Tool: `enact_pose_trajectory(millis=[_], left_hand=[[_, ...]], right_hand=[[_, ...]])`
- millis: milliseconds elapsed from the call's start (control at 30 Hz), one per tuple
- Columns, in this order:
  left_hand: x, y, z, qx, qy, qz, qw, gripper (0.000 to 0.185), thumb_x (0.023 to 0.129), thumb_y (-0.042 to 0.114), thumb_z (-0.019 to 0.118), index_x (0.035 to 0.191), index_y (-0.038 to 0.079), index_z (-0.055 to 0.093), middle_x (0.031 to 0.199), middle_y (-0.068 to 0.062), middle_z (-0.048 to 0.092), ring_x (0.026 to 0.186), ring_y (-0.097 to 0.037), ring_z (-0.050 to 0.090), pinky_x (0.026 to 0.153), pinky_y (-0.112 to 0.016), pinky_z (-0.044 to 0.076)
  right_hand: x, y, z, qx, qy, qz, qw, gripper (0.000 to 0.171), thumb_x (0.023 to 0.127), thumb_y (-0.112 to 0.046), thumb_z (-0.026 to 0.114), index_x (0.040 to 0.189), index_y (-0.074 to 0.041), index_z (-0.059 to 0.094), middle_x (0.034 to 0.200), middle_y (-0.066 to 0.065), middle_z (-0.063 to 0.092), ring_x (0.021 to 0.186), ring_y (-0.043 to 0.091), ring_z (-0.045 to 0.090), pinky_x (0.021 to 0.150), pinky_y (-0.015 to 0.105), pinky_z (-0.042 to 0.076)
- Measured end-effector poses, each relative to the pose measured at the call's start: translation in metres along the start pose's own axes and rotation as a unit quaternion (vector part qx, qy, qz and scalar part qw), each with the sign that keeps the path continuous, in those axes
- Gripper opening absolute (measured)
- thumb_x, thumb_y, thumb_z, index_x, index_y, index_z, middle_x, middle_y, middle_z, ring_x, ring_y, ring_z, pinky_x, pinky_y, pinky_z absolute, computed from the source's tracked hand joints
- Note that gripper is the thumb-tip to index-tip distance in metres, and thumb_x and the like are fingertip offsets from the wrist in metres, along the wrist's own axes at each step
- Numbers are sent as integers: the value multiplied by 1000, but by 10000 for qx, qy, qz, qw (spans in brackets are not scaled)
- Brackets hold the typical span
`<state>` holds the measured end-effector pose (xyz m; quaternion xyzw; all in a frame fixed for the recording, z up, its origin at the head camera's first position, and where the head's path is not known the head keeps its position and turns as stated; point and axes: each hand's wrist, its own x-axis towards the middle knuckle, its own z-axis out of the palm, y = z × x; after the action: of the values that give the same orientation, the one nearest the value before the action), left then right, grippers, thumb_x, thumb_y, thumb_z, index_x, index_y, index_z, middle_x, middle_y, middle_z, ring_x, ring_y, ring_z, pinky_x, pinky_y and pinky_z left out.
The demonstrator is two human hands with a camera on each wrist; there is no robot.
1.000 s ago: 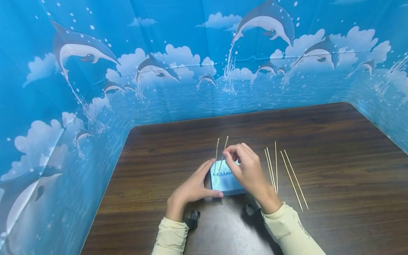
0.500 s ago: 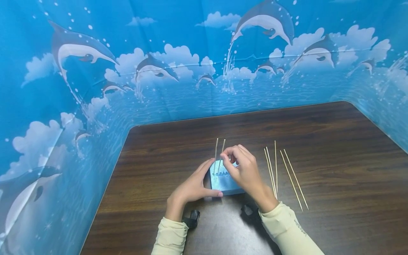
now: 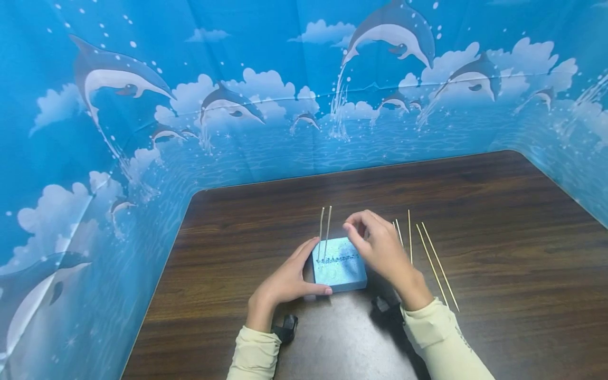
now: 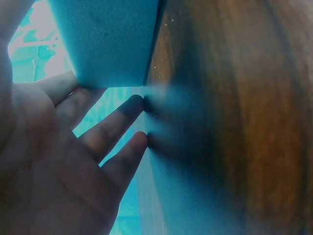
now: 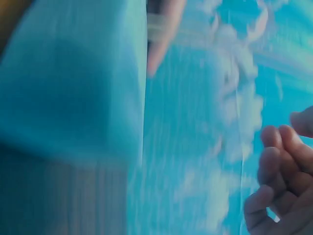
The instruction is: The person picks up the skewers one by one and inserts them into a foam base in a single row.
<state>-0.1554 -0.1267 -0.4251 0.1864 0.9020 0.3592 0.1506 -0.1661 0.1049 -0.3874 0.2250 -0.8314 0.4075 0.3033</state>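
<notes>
the left forearm (image 3: pixel 254 351) rises from the lower edge of the head view to a bare wrist (image 3: pixel 260 315) and a spread left grip (image 3: pixel 287 275), its thumb (image 3: pixel 317 288) well apart from the extended fingers (image 4: pixel 115 128), the palm showing in the left wrist view. the right forearm (image 3: pixel 442 340) slants inward from the lower right, and the right grip (image 3: pixel 380 248) has loosely curled fingers, its thumb just beside the fingertips (image 5: pixel 269 159).

Pitted matt foam block (image 3: pixel 339 275), wooden sticks (image 3: pixel 329 227), glossy wood-grain table (image 3: pixel 237 232), creased cloth backdrop (image 3: pixel 266 145)
</notes>
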Motion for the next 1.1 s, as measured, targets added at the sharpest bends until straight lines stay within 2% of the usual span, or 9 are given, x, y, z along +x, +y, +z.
enact_pose_trajectory(millis=[67, 167, 367, 500, 700, 833, 1100], left_hand=[[0, 1, 0, 56, -19, -6, 10000, 116, 70, 50, 86, 160, 22, 18, 165, -1, 19, 150, -22, 20, 119, -49, 26], [-1, 2, 1, 84, -45, -17, 10000, 116, 70, 49, 87, 160, 23, 18, 165, -1, 18, 150, -22, 19, 119, -49, 26], [-1, 2, 1, 41, -24, -13, 10000, 116, 70, 46, 87, 160, 22, 18, 166, -2, 18, 150, -23, 19, 119, -50, 26], [-2, 2, 2, 34, 2, -29, 10000, 116, 70, 47, 87, 160, 23, 19, 165, -1, 18, 150, -23, 19, 118, -50, 27], [-2, -1, 3, 24, 0, -51, 10000, 115, 70, 48, 87, 159, 22, 19, 165, -2, 19, 150, -23, 20, 118, -51, 28], [-2, -1, 2, -3, -1, -33, 10000, 115, 70, 47, 87, 160, 22, 18, 165, -3, 18, 151, -24, 19, 118, -51, 27], [-2, 1, 0, 4, -2, 28, 10000, 116, 71, 47, 87, 160, 21, 17, 166, -5, 17, 151, -24, 18, 119, -50, 25]], right_hand=[[-1, 15, -14, -307, -107, 474, 9983, 2, 89, -5, 70, 88, -3, 69, 75, 4, 63, 64, 14, 52, 57, 27, 44], [-5, 40, -38, -749, -309, 1233, 9891, 8, 92, -7, 65, 90, -1, 70, 76, 7, 64, 63, 17, 51, 59, 32, 43], [-20, 81, -82, -1154, -920, 2546, 9557, 21, 98, -16, 59, 100, 3, 66, 84, 15, 67, 68, 22, 55, 61, 34, 43], [-31, 101, -96, -1245, -1382, 3040, 9344, 27, 99, -22, 57, 103, 4, 62, 88, 17, 66, 73, 24, 56, 62, 33, 43], [-41, 113, -98, -1204, -2036, 3448, 9084, 28, 96, -23, 60, 98, 4, 59, 85, 14, 63, 76, 26, 56, 64, 35, 44], [-43, 115, -94, -1220, -2064, 3525, 9046, 28, 94, -25, 63, 96, 4, 60, 86, 14, 64, 77, 26, 58, 67, 37, 45], [-48, 121, -87, -1222, -1874, 3458, 9113, 27, 93, -22, 64, 95, 4, 60, 88, 16, 62, 79, 28, 58, 70, 44, 47]])
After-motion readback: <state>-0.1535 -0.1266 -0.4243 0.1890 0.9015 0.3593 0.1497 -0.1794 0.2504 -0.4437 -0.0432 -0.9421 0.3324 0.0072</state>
